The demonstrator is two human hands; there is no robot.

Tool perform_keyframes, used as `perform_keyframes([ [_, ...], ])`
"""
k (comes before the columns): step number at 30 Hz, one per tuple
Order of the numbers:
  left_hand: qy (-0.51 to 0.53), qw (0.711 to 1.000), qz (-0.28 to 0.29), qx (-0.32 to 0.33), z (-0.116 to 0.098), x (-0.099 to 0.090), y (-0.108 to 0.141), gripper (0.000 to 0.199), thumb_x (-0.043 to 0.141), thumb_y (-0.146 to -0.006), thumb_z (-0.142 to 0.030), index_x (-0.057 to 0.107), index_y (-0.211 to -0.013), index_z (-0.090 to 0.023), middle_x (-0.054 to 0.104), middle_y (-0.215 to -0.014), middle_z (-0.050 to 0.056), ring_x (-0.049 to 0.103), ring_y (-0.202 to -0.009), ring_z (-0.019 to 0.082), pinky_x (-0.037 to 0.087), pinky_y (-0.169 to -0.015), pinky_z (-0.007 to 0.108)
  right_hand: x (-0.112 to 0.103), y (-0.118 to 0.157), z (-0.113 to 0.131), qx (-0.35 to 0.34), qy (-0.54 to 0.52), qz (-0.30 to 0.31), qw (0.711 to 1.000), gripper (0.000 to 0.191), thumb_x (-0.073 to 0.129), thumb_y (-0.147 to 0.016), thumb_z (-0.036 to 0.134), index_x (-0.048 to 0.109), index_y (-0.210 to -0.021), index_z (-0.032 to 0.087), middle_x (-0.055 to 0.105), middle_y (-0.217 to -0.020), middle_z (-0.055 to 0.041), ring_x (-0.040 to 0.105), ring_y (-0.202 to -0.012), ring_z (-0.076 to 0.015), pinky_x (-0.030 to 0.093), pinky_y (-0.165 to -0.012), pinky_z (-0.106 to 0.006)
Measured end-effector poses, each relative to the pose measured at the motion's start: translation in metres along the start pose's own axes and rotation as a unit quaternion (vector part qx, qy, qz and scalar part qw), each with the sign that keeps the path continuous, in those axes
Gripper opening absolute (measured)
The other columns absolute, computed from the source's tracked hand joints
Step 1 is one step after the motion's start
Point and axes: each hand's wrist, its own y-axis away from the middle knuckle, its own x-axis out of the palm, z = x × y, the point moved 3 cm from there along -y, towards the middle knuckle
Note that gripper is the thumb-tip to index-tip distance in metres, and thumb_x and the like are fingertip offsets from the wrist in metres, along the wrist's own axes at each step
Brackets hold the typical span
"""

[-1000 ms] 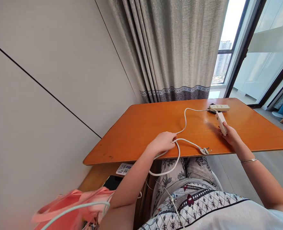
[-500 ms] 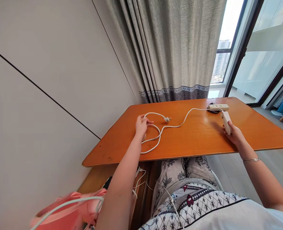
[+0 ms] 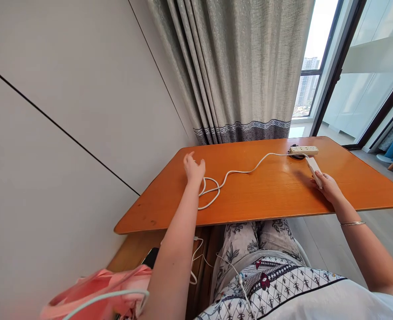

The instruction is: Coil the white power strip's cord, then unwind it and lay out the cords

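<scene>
My right hand [image 3: 326, 186] holds a white power strip [image 3: 314, 170] by its near end, tilted above the right part of the orange-brown table [image 3: 266, 195]. From its far end a white cord [image 3: 238, 171] runs left across the tabletop and lies in loose loops beside my left wrist. My left hand [image 3: 194, 169] is over the left part of the table with its fingers spread and nothing seen between them. The cord's plug end is hidden. A second, cream power strip [image 3: 303, 150] with a black cord bundled at it lies near the far right edge.
Past the table's far edge hangs a grey curtain [image 3: 243, 71]. A wall [image 3: 66, 133] borders the left side. Below the table at the lower left are a pink bag [image 3: 99, 291], a dark object [image 3: 150, 257] and thin white cables [image 3: 192, 264].
My left hand has let go of the white cord and moved slightly left, its fingers opening. The plug has gone from view, and the loops have shifted a little. My right hand still holds the strip.
</scene>
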Motion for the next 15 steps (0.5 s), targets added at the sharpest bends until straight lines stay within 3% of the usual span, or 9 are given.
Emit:
perform_keyframes([
  [3,0.009,0.986,0.120,0.113,-0.028,0.025,0.034,0.048,0.059,-0.087,-0.033,0.051,-0.132,-0.017,0.053,-0.143,0.017,0.046,-0.138,0.031,0.033,-0.116,0.045,0.002,0.005,0.003,-0.001,0.006,0.010,1.000,0.027,0.071,-0.079,0.044,0.061,-0.093,0.023,0.068,-0.091,-0.0059,0.069,-0.082,-0.0189,0.061,-0.068,-0.026],
  [5,-0.013,0.960,0.240,0.144,-0.036,0.045,0.055,0.065,0.069,-0.079,-0.040,0.050,-0.137,-0.018,0.051,-0.147,0.018,0.045,-0.140,0.033,0.034,-0.116,0.045,0.002,0.006,0.006,-0.026,0.036,0.026,0.999,0.033,0.075,-0.076,0.043,0.062,-0.098,0.022,0.068,-0.095,-0.0057,0.068,-0.083,-0.0191,0.061,-0.070,-0.027],
  [7,-0.060,0.935,0.315,0.150,-0.034,0.059,0.067,0.072,0.073,-0.074,-0.037,0.049,-0.139,-0.017,0.048,-0.151,0.019,0.038,-0.145,0.035,0.032,-0.116,0.046,-0.002,0.005,0.009,-0.056,0.089,0.036,0.994,0.042,0.077,-0.074,0.046,0.063,-0.104,0.021,0.069,-0.101,-0.0062,0.068,-0.084,-0.0201,0.060,-0.074,-0.029],
  [9,-0.118,0.925,0.331,0.144,-0.026,0.066,0.068,0.066,0.064,-0.079,-0.026,0.047,-0.143,-0.016,0.045,-0.153,0.019,0.036,-0.147,0.034,0.033,-0.116,0.046,-0.009,0.002,0.012,-0.092,0.167,0.029,0.981,0.049,0.076,-0.073,0.050,0.063,-0.111,0.021,0.070,-0.110,-0.0081,0.068,-0.090,-0.0227,0.059,-0.082,-0.034],
  [12,-0.188,0.923,0.311,0.128,-0.012,0.065,0.058,0.070,0.047,-0.081,-0.008,0.038,-0.150,-0.016,0.038,-0.158,0.019,0.047,-0.140,0.031,0.041,-0.110,0.044,-0.021,-0.009,0.017,-0.145,0.288,0.040,0.946,0.055,0.073,-0.075,0.052,0.063,-0.120,0.021,0.069,-0.122,-0.0103,0.064,-0.109,-0.0294,0.052,-0.098,-0.042],
  [15,-0.240,0.922,0.294,0.081,0.003,0.058,0.044,0.077,0.047,-0.078,-0.007,0.034,-0.153,-0.016,0.014,-0.165,0.022,0.061,-0.124,0.036,0.049,-0.099,0.048,-0.028,-0.023,0.020,-0.164,0.384,0.097,0.904,0.052,0.073,-0.076,0.047,0.066,-0.122,0.024,0.068,-0.127,-0.0099,0.062,-0.116,-0.0323,0.047,-0.104,-0.044],
])
